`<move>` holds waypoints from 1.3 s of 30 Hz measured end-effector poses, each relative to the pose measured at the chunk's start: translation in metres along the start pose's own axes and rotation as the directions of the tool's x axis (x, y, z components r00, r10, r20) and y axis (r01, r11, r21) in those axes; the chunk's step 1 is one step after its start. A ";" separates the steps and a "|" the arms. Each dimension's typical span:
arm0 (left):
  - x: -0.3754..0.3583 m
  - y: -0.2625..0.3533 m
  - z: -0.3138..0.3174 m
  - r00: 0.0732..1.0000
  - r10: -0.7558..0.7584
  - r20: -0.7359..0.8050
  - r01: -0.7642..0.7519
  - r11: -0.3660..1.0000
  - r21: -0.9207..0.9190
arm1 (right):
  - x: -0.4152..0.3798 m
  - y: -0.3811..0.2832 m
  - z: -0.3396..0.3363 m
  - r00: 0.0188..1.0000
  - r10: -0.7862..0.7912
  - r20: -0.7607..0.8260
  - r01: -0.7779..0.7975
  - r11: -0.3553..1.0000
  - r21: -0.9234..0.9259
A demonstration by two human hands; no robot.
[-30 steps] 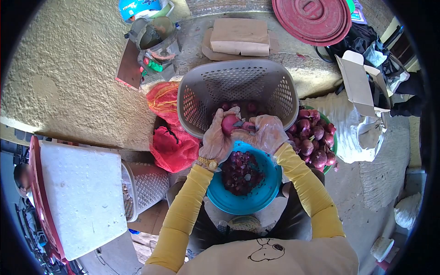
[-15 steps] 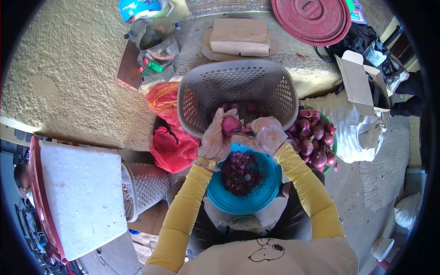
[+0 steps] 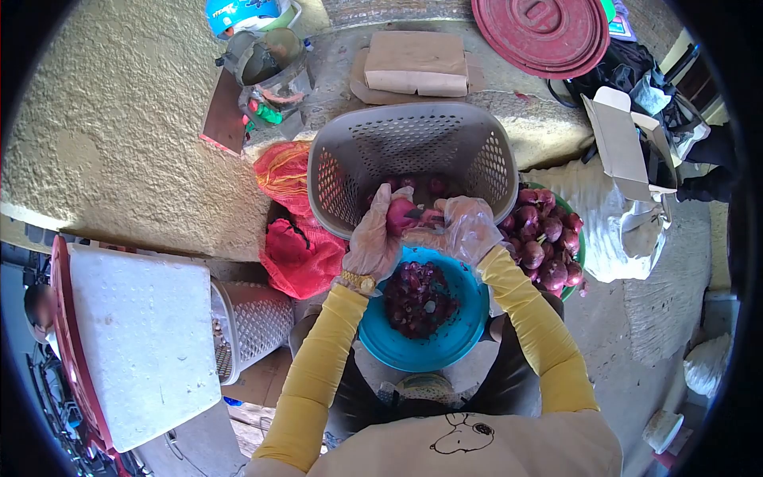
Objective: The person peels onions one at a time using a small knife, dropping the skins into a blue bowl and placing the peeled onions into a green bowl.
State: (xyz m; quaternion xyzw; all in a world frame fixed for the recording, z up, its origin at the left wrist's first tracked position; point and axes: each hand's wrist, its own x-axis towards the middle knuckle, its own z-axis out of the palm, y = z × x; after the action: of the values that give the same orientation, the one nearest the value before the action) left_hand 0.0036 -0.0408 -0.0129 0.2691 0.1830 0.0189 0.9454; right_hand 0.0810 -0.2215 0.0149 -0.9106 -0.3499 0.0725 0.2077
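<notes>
My left hand (image 3: 375,238), in a clear plastic glove with a gold watch at the wrist, is closed round a red onion (image 3: 403,215). Against the onion's right side, my right hand (image 3: 463,228), also gloved, has its fingers curled on something small that I cannot make out. Both hands are over the near rim of a grey perforated basket (image 3: 334,187) with several red onions in its bottom. Below them, a blue basin (image 3: 469,318) holds dark red onion skins (image 3: 415,302). Right of my right hand, more red onions (image 3: 548,238) fill a green-rimmed container.
A red mesh sack (image 3: 306,258) lies left of the basket. A white foam lid (image 3: 143,342) and a second perforated basket (image 3: 262,322) stand farther left. A cardboard box (image 3: 417,63) and a red round lid (image 3: 540,32) rest on the ledge behind. A white sack (image 3: 628,238) is at right.
The onion has turned slightly in my left hand, and a dark patch now shows on its right side. My right hand has shifted slightly against it.
</notes>
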 end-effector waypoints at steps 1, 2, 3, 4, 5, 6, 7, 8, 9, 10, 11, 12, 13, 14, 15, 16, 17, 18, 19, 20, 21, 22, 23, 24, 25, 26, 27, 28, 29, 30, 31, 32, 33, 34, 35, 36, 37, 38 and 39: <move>-0.001 0.000 0.001 1.000 -0.010 0.006 0.010 1.000 -0.014 | -0.001 -0.004 -0.004 1.000 0.000 0.000 0.000 1.000 0.001; -0.002 0.000 0.002 1.000 -0.020 0.013 0.020 0.999 -0.027 | -0.003 -0.008 -0.010 0.999 -0.025 -0.039 0.027 0.998 0.057; -0.003 0.001 0.005 1.000 -0.019 0.012 0.020 0.999 -0.027 | -0.004 -0.012 -0.014 0.996 -0.048 -0.079 0.057 0.992 0.111; -0.005 0.001 0.009 1.000 -0.023 0.014 0.023 0.999 -0.042 | -0.004 -0.012 -0.012 0.996 -0.048 -0.079 0.057 0.992 0.111; -0.006 0.001 0.010 1.000 -0.026 0.016 0.027 0.998 -0.058 | -0.003 -0.011 -0.009 0.994 -0.044 -0.103 0.054 0.993 0.101; -0.004 0.001 0.007 1.000 -0.027 0.015 0.027 0.998 -0.058 | -0.003 -0.011 -0.008 0.991 -0.039 -0.127 0.051 0.995 0.091; -0.002 0.002 0.001 0.995 -0.070 0.064 0.077 0.991 -0.112 | -0.003 -0.011 -0.009 0.991 -0.040 -0.127 0.051 0.995 0.091; 0.001 0.002 -0.004 0.987 -0.110 0.115 0.128 0.978 -0.163 | -0.002 -0.012 -0.012 0.997 -0.008 -0.077 0.013 0.998 0.060; 0.002 0.002 -0.005 0.987 -0.110 0.114 0.128 0.978 -0.163 | -0.001 -0.013 -0.013 0.999 0.024 -0.028 -0.023 0.999 0.028; 0.004 0.001 -0.006 0.988 -0.092 0.121 0.108 0.986 -0.131 | -0.001 -0.011 -0.011 0.999 0.024 -0.028 -0.023 0.999 0.028; 0.005 0.000 -0.008 0.989 -0.075 0.127 0.088 0.991 -0.099 | -0.001 -0.007 -0.007 0.999 0.004 -0.046 -0.002 0.999 0.034; 0.005 0.000 -0.009 0.989 -0.076 0.128 0.089 0.991 -0.100 | -0.001 -0.005 -0.006 0.998 -0.017 -0.065 0.020 0.999 0.039; 0.005 0.000 -0.011 0.991 -0.063 0.121 0.069 0.996 -0.049 | -0.002 -0.004 -0.006 0.998 -0.017 -0.065 0.020 0.999 0.038; 0.006 0.001 -0.012 0.992 -0.048 0.115 0.048 0.999 0.003 | -0.002 -0.004 -0.008 0.999 -0.028 -0.047 0.029 0.999 0.022; 0.006 0.001 -0.011 0.992 -0.047 0.116 0.047 0.999 0.003 | -0.002 -0.005 -0.009 0.999 -0.038 -0.027 0.038 0.999 0.005; 0.006 0.001 -0.010 0.994 -0.031 0.106 0.030 0.999 0.016 | -0.002 -0.003 -0.007 0.999 -0.039 -0.026 0.039 0.999 0.005; 0.005 0.001 -0.010 0.995 -0.016 0.096 0.013 0.999 0.030 | -0.001 0.000 -0.002 0.997 -0.071 -0.004 0.071 0.997 -0.002; 0.002 0.003 -0.004 0.995 -0.016 0.096 0.013 0.999 0.030 | -0.001 0.001 0.000 0.995 -0.103 0.018 0.103 0.995 -0.009; -0.003 0.007 0.002 0.998 -0.016 0.064 0.014 0.999 0.042 | -0.001 0.001 0.001 0.994 -0.103 0.017 0.104 0.995 -0.010; -0.007 0.010 0.007 0.999 -0.016 0.032 0.015 0.998 0.054 | -0.002 0.000 0.001 0.985 -0.173 0.027 0.173 0.985 0.021; -0.009 0.011 0.009 0.999 -0.016 0.033 0.014 0.998 0.055 | -0.004 -0.001 0.002 0.970 -0.242 0.035 0.240 0.969 0.053; -0.010 0.012 0.011 1.000 -0.015 0.007 0.014 0.999 0.029 | -0.004 0.000 0.003 0.969 -0.243 0.033 0.241 0.969 0.052; -0.011 0.014 0.011 1.000 -0.013 -0.019 0.013 1.000 0.003 | -0.004 0.003 0.006 0.952 -0.301 0.050 0.296 0.951 0.087; -0.008 0.014 0.004 1.000 -0.013 -0.020 0.013 1.000 0.003 | -0.005 0.004 0.008 0.932 -0.357 0.066 0.347 0.930 0.123; -0.003 0.015 -0.005 1.000 -0.010 -0.017 0.011 0.999 0.035 | -0.007 0.003 0.008 0.932 -0.356 0.067 0.346 0.930 0.124; 0.003 0.014 -0.014 1.000 -0.004 -0.012 0.005 0.998 0.068 | -0.007 0.001 0.005 0.914 -0.384 0.130 0.374 0.922 0.099; 0.004 0.016 -0.014 1.000 -0.003 -0.012 0.003 0.998 0.068 | -0.008 -0.002 0.002 0.892 -0.410 0.192 0.403 0.912 0.077; 0.005 0.017 -0.014 0.999 -0.042 0.010 0.042 0.999 -0.009 | -0.010 -0.007 -0.001 0.889 -0.363 0.278 0.358 0.931 0.070; 0.005 0.018 -0.014 0.996 -0.080 0.033 0.083 0.993 -0.085 | -0.011 -0.012 0.000 0.889 -0.364 0.278 0.358 0.931 0.073; 0.002 0.019 -0.008 0.996 -0.080 0.034 0.082 0.993 -0.085 | -0.011 -0.016 0.001 0.868 -0.286 0.405 0.315 0.949 -0.003; -0.002 0.021 0.000 0.999 -0.049 0.024 0.050 0.996 -0.067 | -0.012 -0.020 0.002 0.832 -0.195 0.519 0.278 0.957 -0.085; -0.005 0.021 0.004 1.000 -0.019 0.013 0.019 0.999 -0.050 | -0.013 -0.022 0.008 0.831 -0.140 0.538 0.211 0.975 -0.072; -0.005 0.021 0.003 1.000 -0.020 0.011 0.021 0.998 -0.051 | -0.014 -0.024 0.009 0.830 -0.139 0.540 0.210 0.975 -0.071; -0.004 0.022 0.002 0.996 -0.071 0.062 0.077 0.992 -0.097 | -0.013 -0.025 0.009 0.815 -0.134 0.564 0.231 0.968 -0.104; -0.003 0.022 0.000 0.986 -0.120 0.114 0.136 0.981 -0.141 | -0.013 -0.026 0.009 0.799 -0.128 0.587 0.252 0.958 -0.135; -0.002 0.022 -0.002 0.986 -0.120 0.114 0.135 0.981 -0.141 | -0.014 -0.023 0.013 0.799 -0.128 0.588 0.252 0.958 -0.135; -0.001 0.022 -0.005 0.979 -0.141 0.148 0.166 0.970 -0.176 | -0.015 -0.018 0.019 0.799 -0.172 0.577 0.282 0.953 -0.106; 0.001 0.023 -0.006 0.969 -0.158 0.188 0.196 0.958 -0.208 | -0.014 -0.014 0.022 0.799 -0.216 0.562 0.313 0.946 -0.081; 0.001 0.024 -0.003 0.969 -0.158 0.189 0.196 0.958 -0.207 | -0.014 -0.020 0.013 0.799 -0.215 0.561 0.313 0.946 -0.082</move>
State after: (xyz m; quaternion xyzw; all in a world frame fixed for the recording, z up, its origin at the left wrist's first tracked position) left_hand 0.0048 -0.0191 -0.0035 0.1436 0.1217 -0.0686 0.9797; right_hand 0.0554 -0.2132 0.0117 -0.8084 -0.5231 0.2685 0.0289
